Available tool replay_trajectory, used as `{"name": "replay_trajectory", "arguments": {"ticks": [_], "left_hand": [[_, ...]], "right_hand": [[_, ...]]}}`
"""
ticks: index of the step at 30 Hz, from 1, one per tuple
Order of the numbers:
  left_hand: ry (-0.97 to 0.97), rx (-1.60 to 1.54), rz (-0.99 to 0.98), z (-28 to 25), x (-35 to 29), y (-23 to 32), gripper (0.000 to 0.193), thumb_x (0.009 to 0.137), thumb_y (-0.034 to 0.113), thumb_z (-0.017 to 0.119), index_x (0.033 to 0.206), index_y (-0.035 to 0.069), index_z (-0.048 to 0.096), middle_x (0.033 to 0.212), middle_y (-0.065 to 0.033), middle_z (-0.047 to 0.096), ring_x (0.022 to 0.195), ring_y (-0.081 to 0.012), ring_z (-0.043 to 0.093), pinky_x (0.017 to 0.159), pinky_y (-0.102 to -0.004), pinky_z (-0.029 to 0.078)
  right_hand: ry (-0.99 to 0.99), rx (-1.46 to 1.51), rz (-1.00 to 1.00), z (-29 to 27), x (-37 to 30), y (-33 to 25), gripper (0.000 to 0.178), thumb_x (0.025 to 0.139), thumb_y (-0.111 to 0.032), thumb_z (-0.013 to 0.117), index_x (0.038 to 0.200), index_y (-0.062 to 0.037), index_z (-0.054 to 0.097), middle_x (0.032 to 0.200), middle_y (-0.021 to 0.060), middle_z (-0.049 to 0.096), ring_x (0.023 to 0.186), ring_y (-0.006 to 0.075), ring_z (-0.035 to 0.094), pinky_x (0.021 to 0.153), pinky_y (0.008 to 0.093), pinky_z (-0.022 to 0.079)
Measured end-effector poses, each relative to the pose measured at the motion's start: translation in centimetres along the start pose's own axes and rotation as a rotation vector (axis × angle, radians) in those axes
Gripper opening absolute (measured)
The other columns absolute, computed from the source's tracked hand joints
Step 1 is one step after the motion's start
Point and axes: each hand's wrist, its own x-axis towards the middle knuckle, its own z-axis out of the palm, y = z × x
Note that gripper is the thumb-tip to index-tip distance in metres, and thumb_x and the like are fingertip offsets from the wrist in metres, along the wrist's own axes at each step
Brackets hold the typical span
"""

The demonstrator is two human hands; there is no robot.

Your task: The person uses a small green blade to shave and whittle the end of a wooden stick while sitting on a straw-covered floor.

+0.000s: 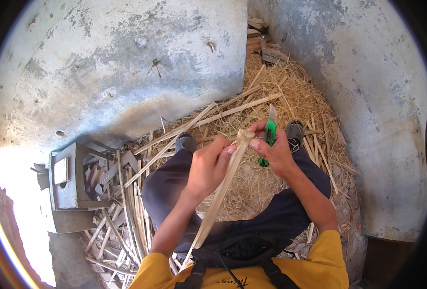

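Observation:
A long, pale split strip of wood or bamboo point(221, 195) runs from my lap up between my hands, its far end raised. My left hand point(209, 164) is closed on it just below that end, thumb and fingers pinching its left side. In my right hand point(277, 153) is a green utility knife point(270, 132), gripped by the handle with its blade pointing away from me. The fingertips of that hand also touch the strip's far end. How the strip's end is shaped is hard to make out.
Straw-like shavings point(290, 94) cover the floor between my legs and shoes. Several long strips point(240, 111) lie ahead and to the left. A grey box-like frame point(78, 178) stands at the left. Weathered walls point(151, 53) rise ahead and to the right.

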Motion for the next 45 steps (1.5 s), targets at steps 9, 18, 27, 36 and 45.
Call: {"name": "replay_trajectory", "arguments": {"ticks": [9, 18, 27, 36, 45], "left_hand": [[0.121, 0.061, -0.032, 1.4, -0.6, 0.2, 0.015, 0.108, 0.017, 0.068, 0.105, 0.003, 0.070, 0.076, -0.0185, 0.069, 0.066, -0.0350, 0.071, 0.061, -0.0394, 0.055], [0.155, -0.157, -0.176, 2.3, -1.0, -0.5, 0.027, 0.112, 0.024, 0.064, 0.098, 0.001, 0.066, 0.070, -0.0098, 0.060, 0.063, -0.0127, 0.053, 0.062, -0.0305, 0.049], [0.076, -0.272, -0.203, 2.2, -1.5, -2.4, 0.030, 0.114, 0.026, 0.061, 0.097, 0.002, 0.060, 0.073, -0.0054, 0.061, 0.067, -0.0097, 0.054, 0.062, -0.0302, 0.048], [0.168, -0.234, -0.232, 2.9, -2.1, -1.6, 0.017, 0.110, 0.017, 0.067, 0.110, 0.001, 0.064, 0.079, -0.0069, 0.067, 0.068, -0.0100, 0.057, 0.062, -0.0281, 0.048], [0.240, -0.134, -0.235, 3.1, -2.4, -1.9, 0.017, 0.113, 0.018, 0.061, 0.110, 0.001, 0.063, 0.075, -0.0087, 0.064, 0.065, -0.0129, 0.051, 0.061, -0.0319, 0.046]], "right_hand": [[-0.015, -0.051, 0.002, 0.1, 0.0, -0.5, 0.031, 0.098, -0.012, 0.080, 0.126, -0.0028, 0.072, 0.110, 0.0023, 0.072, 0.089, 0.0065, 0.066, 0.073, 0.0217, 0.052], [-0.010, -0.075, -0.035, 0.4, 0.1, -0.5, 0.031, 0.098, -0.015, 0.079, 0.124, -0.0018, 0.068, 0.083, -0.0046, 0.065, 0.059, 0.0008, 0.046, 0.051, 0.0206, 0.032], [0.007, -0.060, -0.029, 0.3, 0.1, -0.3, 0.031, 0.097, -0.014, 0.081, 0.123, -0.0016, 0.070, 0.086, -0.0036, 0.066, 0.065, 0.0022, 0.050, 0.057, 0.0222, 0.035], [0.043, -0.112, 0.001, 0.0, 0.1, -0.4, 0.028, 0.097, -0.014, 0.082, 0.120, 0.0009, 0.075, 0.108, 0.0024, 0.073, 0.095, 0.0106, 0.068, 0.083, 0.0291, 0.057], [0.075, -0.652, -0.299, -0.9, -1.0, -2.8, 0.028, 0.100, -0.023, 0.079, 0.117, -0.0041, 0.069, 0.099, 0.0091, 0.072, 0.079, 0.0197, 0.071, 0.073, 0.0303, 0.058]]}}
